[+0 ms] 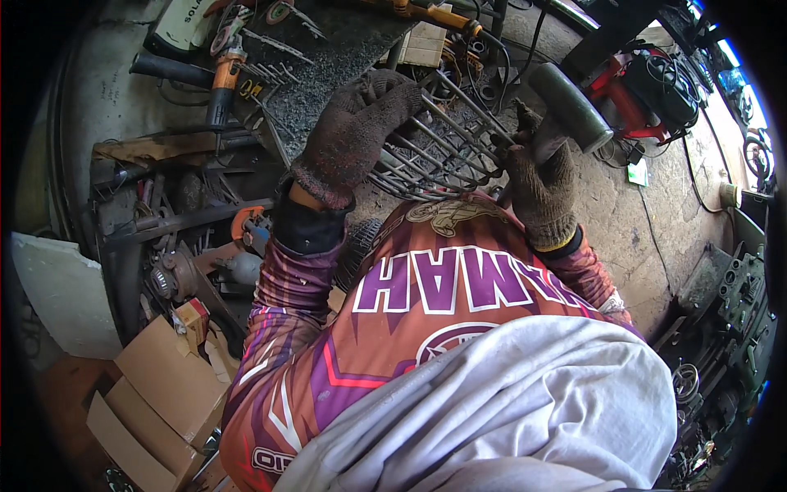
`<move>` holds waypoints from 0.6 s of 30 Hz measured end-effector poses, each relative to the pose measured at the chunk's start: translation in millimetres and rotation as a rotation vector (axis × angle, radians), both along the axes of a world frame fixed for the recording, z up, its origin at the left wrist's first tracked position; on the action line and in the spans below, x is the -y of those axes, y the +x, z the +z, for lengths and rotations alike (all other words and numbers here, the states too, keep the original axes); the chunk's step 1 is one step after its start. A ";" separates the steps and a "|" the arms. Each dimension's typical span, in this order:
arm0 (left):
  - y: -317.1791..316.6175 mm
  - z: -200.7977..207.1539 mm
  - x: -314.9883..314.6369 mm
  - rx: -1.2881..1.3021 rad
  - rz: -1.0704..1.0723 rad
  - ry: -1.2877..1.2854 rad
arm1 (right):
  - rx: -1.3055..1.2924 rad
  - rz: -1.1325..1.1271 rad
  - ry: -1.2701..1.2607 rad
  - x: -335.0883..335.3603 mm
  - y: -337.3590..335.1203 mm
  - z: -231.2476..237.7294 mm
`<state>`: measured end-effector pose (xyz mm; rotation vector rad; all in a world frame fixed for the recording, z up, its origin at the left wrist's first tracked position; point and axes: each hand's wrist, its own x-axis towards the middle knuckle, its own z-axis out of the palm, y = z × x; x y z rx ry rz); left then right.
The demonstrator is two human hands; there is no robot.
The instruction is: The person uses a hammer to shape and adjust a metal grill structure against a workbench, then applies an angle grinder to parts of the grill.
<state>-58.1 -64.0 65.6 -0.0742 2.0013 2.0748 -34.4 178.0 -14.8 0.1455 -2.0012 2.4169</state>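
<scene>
A rack of welded metal rods [447, 158], bent like a shallow basket, is tilted in front of my torso. My left hand [358, 125], in a dirty dark knitted glove, has its fingers curled at the rack's upper left edge and grips it. In my right hand [537, 184], also gloved, is a hammer [567, 105] with a thick cylindrical metal head. The hammer head points up and to the right, beside the rack's right side. Most of its handle is hidden by my fingers.
A dark bench [316, 86] strewn with grey filings and thin rods lies beyond my left hand. An orange angle grinder [225, 82] hangs at its left. To the right stands a red and black machine [643, 94] with cables on the floor. Cardboard boxes [168, 385] sit lower left.
</scene>
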 end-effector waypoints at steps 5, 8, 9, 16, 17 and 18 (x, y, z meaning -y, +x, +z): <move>1.0 3.2 -1.7 -0.027 -0.034 -0.070 | 0.057 0.004 -0.013 -0.2 1.2 -3.4; 4.5 5.1 0.5 0.075 0.031 -0.038 | 0.041 0.001 -0.043 3.3 1.2 -2.9; 6.1 7.4 -0.2 0.065 0.066 -0.043 | 0.036 -0.002 -0.058 4.7 1.4 -2.4; 3.5 6.0 2.1 0.083 0.106 -0.034 | 0.060 0.022 -0.028 5.5 3.3 -0.5; 2.4 4.1 2.3 0.061 0.078 -0.065 | 0.051 0.026 -0.012 5.2 3.2 -0.1; 2.7 3.9 1.9 0.030 0.075 -0.093 | 0.042 0.030 0.004 4.9 3.1 0.0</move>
